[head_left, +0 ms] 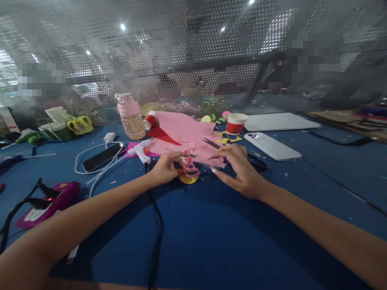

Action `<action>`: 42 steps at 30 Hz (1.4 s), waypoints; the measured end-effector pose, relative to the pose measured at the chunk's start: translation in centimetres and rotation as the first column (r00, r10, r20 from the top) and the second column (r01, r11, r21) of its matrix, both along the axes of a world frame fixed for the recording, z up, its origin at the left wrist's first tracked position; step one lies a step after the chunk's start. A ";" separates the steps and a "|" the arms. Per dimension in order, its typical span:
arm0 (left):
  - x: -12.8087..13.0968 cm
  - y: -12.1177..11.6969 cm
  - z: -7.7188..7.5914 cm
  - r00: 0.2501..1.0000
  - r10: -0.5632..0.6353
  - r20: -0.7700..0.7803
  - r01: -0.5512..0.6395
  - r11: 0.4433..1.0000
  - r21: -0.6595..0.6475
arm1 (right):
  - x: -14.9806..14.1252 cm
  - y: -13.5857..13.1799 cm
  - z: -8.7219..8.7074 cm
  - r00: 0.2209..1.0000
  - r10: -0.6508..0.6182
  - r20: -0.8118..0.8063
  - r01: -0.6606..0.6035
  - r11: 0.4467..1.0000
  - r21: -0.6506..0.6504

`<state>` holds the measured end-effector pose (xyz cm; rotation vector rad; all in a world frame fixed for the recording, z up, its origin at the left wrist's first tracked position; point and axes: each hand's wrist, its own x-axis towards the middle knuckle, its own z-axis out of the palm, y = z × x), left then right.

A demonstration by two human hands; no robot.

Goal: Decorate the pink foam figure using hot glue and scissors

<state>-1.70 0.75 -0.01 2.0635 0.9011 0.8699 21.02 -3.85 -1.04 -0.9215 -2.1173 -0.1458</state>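
A curled pink paper strip (189,163) stands on a small yellow paper disc (188,179) on the blue table (211,237). My left hand (165,167) is closed beside it, its fingertips pinching the pink curl. My right hand (238,169) lies to the right with its fingers stretched out flat, pressing on the edge of a pink paper sheet (184,135) and holding nothing. Black scissors (211,143) lie on the sheet just beyond my right fingers.
A white glue gun (141,150) and its black cable (155,241) lie left of centre. Further out are a dark phone (101,158) with a white cable, a white phone (272,146), a red cup (236,123), a pink-banded bottle (130,117) and a magenta tool (48,203). A perforated screen (193,56) closes the back.
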 end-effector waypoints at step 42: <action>0.3 -0.2 0.2 1.000 0.001 0.023 0.000 0.999 -0.036 | 0.1 0.6 -0.4 0.999 -0.032 0.006 0.032 0.999 0.026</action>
